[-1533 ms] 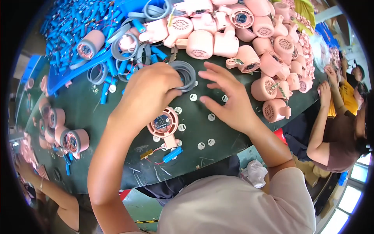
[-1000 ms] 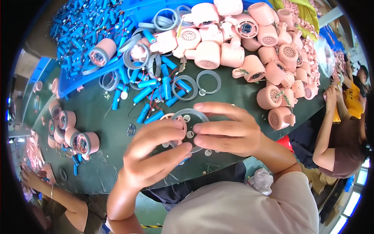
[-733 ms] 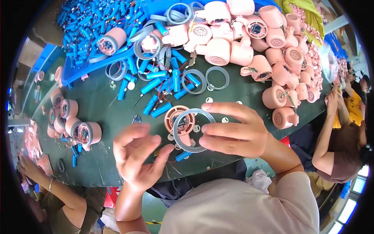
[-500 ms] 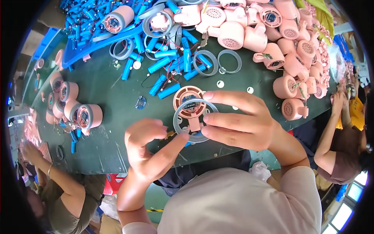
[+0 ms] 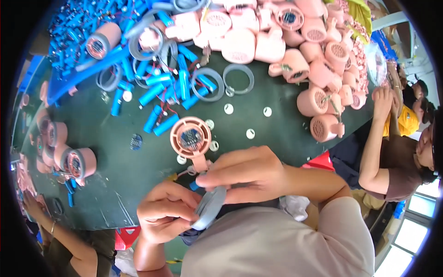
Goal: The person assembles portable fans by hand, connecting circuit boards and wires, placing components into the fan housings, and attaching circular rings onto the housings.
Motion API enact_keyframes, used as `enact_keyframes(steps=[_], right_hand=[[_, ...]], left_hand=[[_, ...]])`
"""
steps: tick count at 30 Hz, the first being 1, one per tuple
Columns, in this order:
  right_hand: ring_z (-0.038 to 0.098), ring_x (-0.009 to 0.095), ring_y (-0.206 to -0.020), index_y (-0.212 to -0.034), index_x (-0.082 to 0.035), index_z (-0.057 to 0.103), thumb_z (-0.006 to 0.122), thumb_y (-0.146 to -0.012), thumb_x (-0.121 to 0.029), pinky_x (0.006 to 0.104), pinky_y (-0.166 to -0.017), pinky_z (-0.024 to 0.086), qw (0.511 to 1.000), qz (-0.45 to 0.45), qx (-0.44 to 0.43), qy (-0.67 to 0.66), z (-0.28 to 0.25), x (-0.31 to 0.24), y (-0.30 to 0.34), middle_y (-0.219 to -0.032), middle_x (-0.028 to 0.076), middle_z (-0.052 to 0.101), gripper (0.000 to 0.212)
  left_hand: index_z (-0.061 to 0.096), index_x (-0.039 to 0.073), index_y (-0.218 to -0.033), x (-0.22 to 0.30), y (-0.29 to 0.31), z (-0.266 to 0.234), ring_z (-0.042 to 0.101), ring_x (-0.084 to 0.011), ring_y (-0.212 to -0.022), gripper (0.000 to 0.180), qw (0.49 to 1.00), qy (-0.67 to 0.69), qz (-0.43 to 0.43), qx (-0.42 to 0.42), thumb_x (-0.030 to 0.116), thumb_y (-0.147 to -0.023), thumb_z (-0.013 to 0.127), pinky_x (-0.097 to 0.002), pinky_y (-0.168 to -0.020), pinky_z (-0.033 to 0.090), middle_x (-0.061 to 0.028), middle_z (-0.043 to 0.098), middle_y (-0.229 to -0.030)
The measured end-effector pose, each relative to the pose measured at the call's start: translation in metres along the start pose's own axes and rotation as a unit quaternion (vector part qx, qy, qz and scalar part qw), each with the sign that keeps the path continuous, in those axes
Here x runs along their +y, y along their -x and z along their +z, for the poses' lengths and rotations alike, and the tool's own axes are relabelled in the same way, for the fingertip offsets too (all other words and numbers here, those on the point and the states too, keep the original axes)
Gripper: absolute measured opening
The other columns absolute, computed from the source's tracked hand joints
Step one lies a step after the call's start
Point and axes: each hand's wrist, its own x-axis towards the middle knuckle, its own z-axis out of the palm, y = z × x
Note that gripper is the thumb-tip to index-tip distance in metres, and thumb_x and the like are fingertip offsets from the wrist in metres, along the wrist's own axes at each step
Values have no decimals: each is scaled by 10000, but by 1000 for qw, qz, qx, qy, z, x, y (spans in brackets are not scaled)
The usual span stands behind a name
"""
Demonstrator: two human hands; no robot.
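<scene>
Near the table's front edge, a grey plastic ring (image 5: 210, 208) is tilted almost edge-on between my two hands. My left hand (image 5: 167, 211) pinches its lower left rim with thumb and fingers. From the other side my right hand (image 5: 249, 175) grips the upper rim, its fingers bent over it. Just beyond the hands a pink round housing with a handle (image 5: 175, 139) lies on the green table (image 5: 277, 138), with a small circuit board (image 5: 190, 137) in its middle. Small white discs (image 5: 250, 134) are scattered around it.
Blue battery cells with wires (image 5: 159, 85) and loose grey rings (image 5: 238, 79) lie further back, beside a blue tray (image 5: 85, 74). Pink housings (image 5: 237, 46) are heaped at the back and right; several more (image 5: 83, 162) stand at left. Other people sit on both sides.
The grey ring has come away from above the pink housing, toward my body, and turned from face-up to nearly edge-on. Both hands moved with it. The whole view has shifted.
</scene>
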Motion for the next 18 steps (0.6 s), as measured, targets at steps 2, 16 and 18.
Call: enact_keyframes(steps=[2, 16, 18], right_hand=[[649, 225, -721, -1069, 14, 669, 758, -776, -90, 286, -619, 510, 997, -44, 28, 56, -4, -2, -8, -934, 134, 678, 324], [545, 240, -692, -1083, 30, 660, 662, -825, -77, 329, -668, 454, 969, -159, 114, 151, -17, 26, -30, -737, 70, 586, 279], [545, 251, -710, -1049, 21, 678, 680, -812, -103, 338, -670, 456, 956, -210, 115, 168, -17, 19, -34, -715, 64, 574, 268]], left_hand=[[686, -29, -838, 2, -5, 4, 632, -248, -840, 183, 994, -94, 26, 54, 50, -710, 790, -337, -717, 526, -147, 599, -969], [517, 29, -1188, -33, -57, 30, 476, -363, -1184, 722, 900, -353, 126, 222, 60, -522, 793, -459, -969, 420, -164, 499, -1180], [490, 42, -1238, -29, -54, 35, 490, -290, -1171, 791, 934, -252, 132, 217, -4, -508, 792, -377, -944, 444, -155, 431, -1231]])
